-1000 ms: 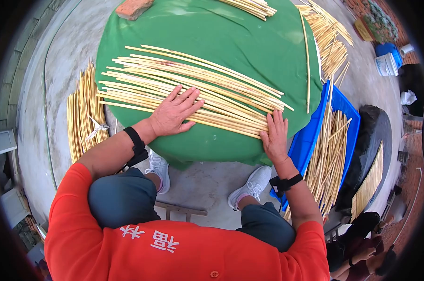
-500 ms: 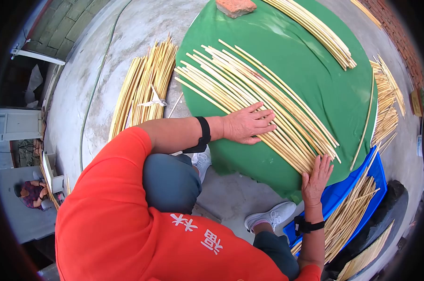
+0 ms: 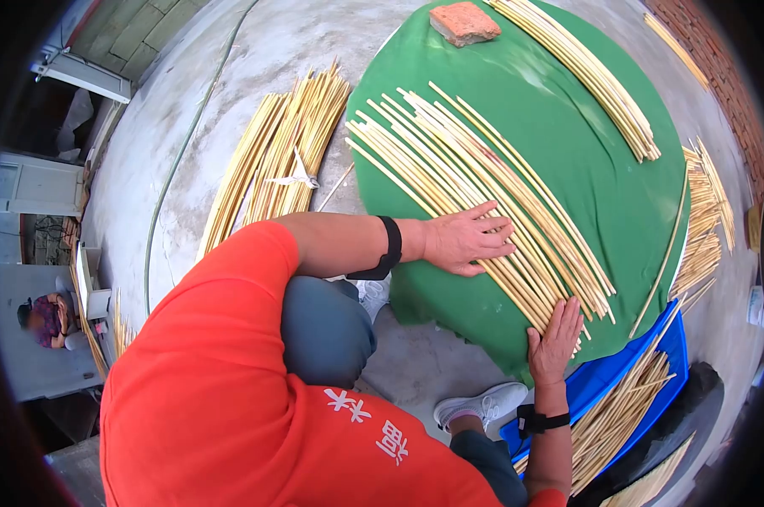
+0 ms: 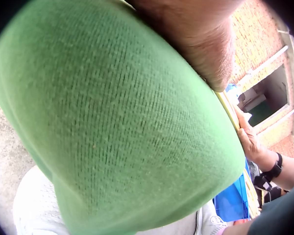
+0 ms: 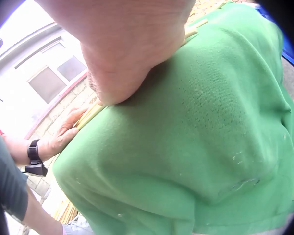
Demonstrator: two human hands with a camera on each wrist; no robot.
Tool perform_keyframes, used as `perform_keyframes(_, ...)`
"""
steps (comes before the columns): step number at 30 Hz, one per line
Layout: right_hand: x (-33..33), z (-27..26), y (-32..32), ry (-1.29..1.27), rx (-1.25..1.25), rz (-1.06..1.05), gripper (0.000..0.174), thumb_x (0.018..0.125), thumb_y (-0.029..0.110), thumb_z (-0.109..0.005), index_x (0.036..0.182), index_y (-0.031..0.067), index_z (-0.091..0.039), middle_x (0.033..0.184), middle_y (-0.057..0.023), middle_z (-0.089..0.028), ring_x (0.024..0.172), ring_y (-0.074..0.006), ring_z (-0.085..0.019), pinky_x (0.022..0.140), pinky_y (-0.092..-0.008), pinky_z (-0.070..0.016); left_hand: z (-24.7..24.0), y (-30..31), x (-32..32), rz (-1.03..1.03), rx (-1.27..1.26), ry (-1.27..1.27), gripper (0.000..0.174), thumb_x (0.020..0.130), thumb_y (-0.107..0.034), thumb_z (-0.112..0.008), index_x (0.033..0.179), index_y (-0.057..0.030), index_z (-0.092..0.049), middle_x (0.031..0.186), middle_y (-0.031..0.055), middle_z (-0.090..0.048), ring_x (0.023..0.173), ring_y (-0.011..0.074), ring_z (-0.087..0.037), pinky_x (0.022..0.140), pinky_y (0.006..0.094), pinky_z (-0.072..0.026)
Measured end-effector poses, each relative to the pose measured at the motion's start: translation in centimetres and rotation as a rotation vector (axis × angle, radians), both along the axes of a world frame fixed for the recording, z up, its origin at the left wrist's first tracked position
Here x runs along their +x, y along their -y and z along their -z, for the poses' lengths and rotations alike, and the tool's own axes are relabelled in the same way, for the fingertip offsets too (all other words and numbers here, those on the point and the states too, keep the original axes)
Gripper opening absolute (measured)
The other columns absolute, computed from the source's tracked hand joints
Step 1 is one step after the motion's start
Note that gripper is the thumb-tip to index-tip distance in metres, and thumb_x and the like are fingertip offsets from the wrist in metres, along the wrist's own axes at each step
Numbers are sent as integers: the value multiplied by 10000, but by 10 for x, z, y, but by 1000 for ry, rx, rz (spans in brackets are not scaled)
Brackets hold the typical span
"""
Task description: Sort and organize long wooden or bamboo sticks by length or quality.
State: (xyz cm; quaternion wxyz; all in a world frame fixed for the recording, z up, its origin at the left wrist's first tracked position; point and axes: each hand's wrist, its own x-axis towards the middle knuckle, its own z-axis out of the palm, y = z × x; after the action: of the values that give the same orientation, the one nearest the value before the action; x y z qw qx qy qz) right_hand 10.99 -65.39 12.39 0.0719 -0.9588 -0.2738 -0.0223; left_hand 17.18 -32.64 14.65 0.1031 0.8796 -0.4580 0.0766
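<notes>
At the far left a green hose (image 3: 204, 101) curves over the concrete. To its right lies a bundle of thin sticks (image 3: 306, 127) with a white tie (image 3: 296, 175). Next, on a green cloth (image 3: 432, 296), a layer of pale yellow sticks (image 3: 449, 156) slants from far left to near right; a reddish brick (image 3: 464, 24) sits beyond. The left hand (image 3: 469, 241) rests palm down across the layer, fingers slightly spread. The right hand (image 3: 555, 342), fingers extended and close together, touches the layer's near right ends. Farther right are another batch of sticks (image 3: 580, 72), a blue crate (image 3: 676, 346) holding sticks, and a single stick (image 3: 665, 258) near the cloth's right edge.
</notes>
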Motion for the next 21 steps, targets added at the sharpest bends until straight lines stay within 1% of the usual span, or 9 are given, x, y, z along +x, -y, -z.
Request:
perform_keyframes(12, 0, 2, 0, 39, 19, -11, 709, 919, 443, -450, 1383, -71, -300, 1453, -279, -257, 1362, -430, -226, 1110, -528, -166, -2, 0, -1, -7, 23, -3, 623, 760, -345, -620, 1300, -82, -456, 1254, 146, -477, 1268, 296, -401, 1091, 548, -247)
perform_keyframes(14, 0, 2, 0, 36, 14, -8, 703, 920, 434, -452, 1385, -70, -298, 1453, -277, -258, 1362, -429, -226, 1111, -527, -167, 0, 0, 0, -5, 17, 42, 628, 759, -394, -608, 1284, -80, -468, 1209, 130, -485, 1261, 282, -385, 1096, 545, -219)
perform_keyframes(18, 0, 2, 1, 33, 7, -8, 703, 918, 431, -456, 1385, -69, -297, 1454, -277, -257, 1363, -429, -226, 1111, -529, -168, 2, 0, 0, -2, 7, 49, 623, 762, -396, -605, 1282, -80, -469, 1210, 129, -483, 1263, 285, -383, 1095, 549, -219)
perform_keyframes(20, 0, 3, 1, 36, 5, -10, 703, 916, 428, -458, 1386, -70, -296, 1455, -276, -256, 1363, -428, -226, 1110, -529, -170, 1, 0, 0, -1, -5, -7, 612, 758, -338, -620, 1292, -83, -464, 1240, 141, -479, 1268, 294, -400, 1093, 549, -244)
perform_keyframes(21, 0, 4, 1, 37, 5, -11, 703, 916, 428, -458, 1386, -70, -296, 1455, -276, -256, 1363, -428, -226, 1110, -529, -170, 0, 0, 0, -2, -5, -7, 612, 758, -338, -620, 1292, -83, -464, 1240, 141, -479, 1268, 294, -400, 1093, 549, -244)
